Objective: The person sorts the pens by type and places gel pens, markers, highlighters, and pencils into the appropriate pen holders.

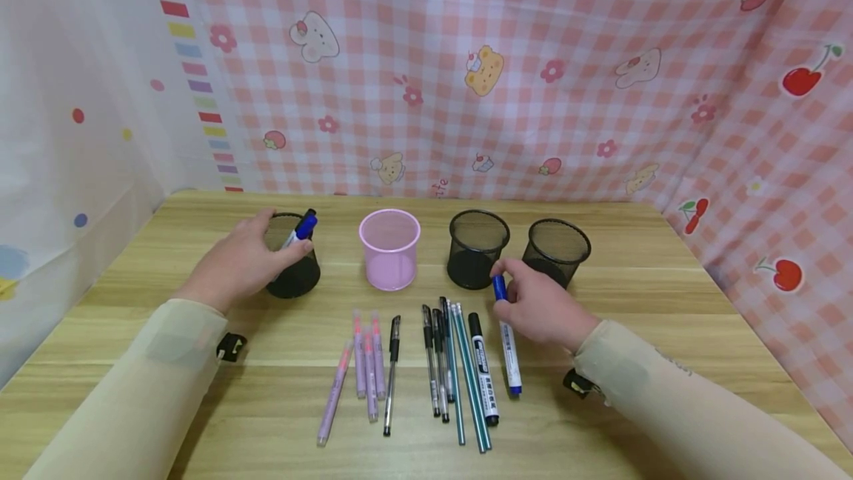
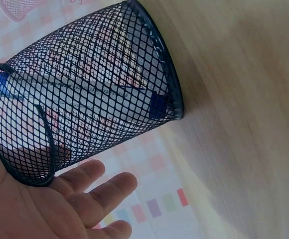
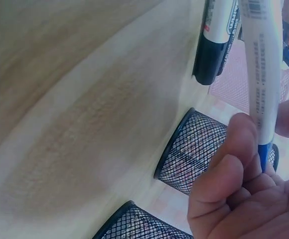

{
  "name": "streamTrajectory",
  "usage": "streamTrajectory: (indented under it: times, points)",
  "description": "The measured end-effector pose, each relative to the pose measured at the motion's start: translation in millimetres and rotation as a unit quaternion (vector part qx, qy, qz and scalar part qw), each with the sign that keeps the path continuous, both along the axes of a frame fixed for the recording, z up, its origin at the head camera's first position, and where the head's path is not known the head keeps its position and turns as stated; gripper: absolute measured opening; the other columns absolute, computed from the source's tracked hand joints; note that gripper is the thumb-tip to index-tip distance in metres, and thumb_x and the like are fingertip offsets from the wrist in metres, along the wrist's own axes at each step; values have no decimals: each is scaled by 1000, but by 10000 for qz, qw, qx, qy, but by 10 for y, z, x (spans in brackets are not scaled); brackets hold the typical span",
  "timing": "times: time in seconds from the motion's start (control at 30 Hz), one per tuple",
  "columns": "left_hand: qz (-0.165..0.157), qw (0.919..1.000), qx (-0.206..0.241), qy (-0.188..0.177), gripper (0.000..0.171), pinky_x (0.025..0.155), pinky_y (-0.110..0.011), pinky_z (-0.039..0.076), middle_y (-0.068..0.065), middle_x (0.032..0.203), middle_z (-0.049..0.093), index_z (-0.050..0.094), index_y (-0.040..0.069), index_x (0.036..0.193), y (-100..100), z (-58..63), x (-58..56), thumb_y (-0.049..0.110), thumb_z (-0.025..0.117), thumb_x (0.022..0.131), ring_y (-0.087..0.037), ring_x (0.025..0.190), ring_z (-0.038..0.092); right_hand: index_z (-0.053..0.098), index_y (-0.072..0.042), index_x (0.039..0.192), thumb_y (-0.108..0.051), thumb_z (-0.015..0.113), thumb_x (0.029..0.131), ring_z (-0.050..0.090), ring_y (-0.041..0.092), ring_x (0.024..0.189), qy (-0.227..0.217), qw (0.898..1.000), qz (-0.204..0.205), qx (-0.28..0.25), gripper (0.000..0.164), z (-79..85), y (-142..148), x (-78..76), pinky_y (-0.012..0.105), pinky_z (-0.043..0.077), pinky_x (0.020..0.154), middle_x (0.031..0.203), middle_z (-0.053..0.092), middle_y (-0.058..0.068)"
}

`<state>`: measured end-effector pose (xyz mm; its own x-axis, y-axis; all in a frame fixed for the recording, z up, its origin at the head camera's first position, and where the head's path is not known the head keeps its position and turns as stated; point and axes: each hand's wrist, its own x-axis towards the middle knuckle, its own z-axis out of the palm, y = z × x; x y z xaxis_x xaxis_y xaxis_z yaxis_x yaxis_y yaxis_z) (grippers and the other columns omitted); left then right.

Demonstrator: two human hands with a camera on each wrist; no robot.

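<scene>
- Pink-and-white checked cloth [image 1: 433,139] with cartoon prints hangs behind a wooden tabletop [image 1: 266,406].
- On the near right part of the table is a blue-capped whiteboard marker [image 1: 510,361], cap end pointing away from the person. Whether its lower end is off the wood, I cannot tell.
- The right hand [image 1: 543,310] pinches it near the cap, between thumb and curled fingers.
- The step in hand looks like picking up this marker; the next move seems to call for a steady pinch and a lift clear of its neighbours.
- Just beside it lies a black-capped whiteboard marker [image 1: 483,369], then teal striped pencils [image 1: 472,384], black gel pens [image 1: 441,369] and, further left, purple highlighters [image 1: 370,376].
- Behind these stand a pink mesh cup [image 1: 391,269] and two black mesh cups [image 1: 473,269] — the rightmost partly hidden by the hand.
- At far left, the left hand [image 1: 246,261] rests against the rim of another black mesh cup [image 1: 300,280] — visible fingers loosely extended, seemingly steadying it. Blue and black caps stick out of it.
</scene>
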<state>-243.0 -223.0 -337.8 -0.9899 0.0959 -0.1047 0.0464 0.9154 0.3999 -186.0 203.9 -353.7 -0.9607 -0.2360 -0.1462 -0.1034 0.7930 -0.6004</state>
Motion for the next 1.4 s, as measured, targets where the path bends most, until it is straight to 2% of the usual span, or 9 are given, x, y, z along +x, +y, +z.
streamTrajectory:
  times: [0.27,0.5,0.97,1.2,1.4]
  points:
    - [32,10000,2,-3,126,117,-77,29,-37,169,17,7,3,169,4,1,-1,94,38,87,-61,151,25,49,-12,136,-10,65,94,50,19,60,300,9961,-193,-811,45,19,-14,-1,30,43,54,78,62,5]
    - [42,10000,-19,12,126,117,-77,30,-37,169,18,7,3,169,4,-10,-5,94,37,87,-61,150,26,47,-6,135,-4,69,93,47,17,61,532,9839,-104,-1702,47,43,-17,-16,26,40,52,79,61,7]
    - [10,10000,17,-5,126,116,-77,30,-36,169,17,6,4,169,-7,-28,-16,94,38,87,-61,151,26,44,-10,137,-7,66,100,54,17,68,754,9649,-255,-2501,44,98,-76,4,26,45,53,87,64,12]
    - [4,10000,43,-20,126,117,-77,30,-36,169,17,6,4,169,-10,-30,-19,94,38,87,-60,151,25,46,-10,135,-6,65,102,54,15,68,1081,9470,-403,-2997,38,92,-159,-6,26,47,57,89,65,15]
    - [9,10000,48,-6,126,116,-77,30,-36,170,17,6,5,169,-15,-36,-20,94,38,86,-60,151,25,44,-5,135,0,65,101,56,14,71,1398,9204,-528,-3613,40,100,-297,-26,28,53,64,87,66,13]
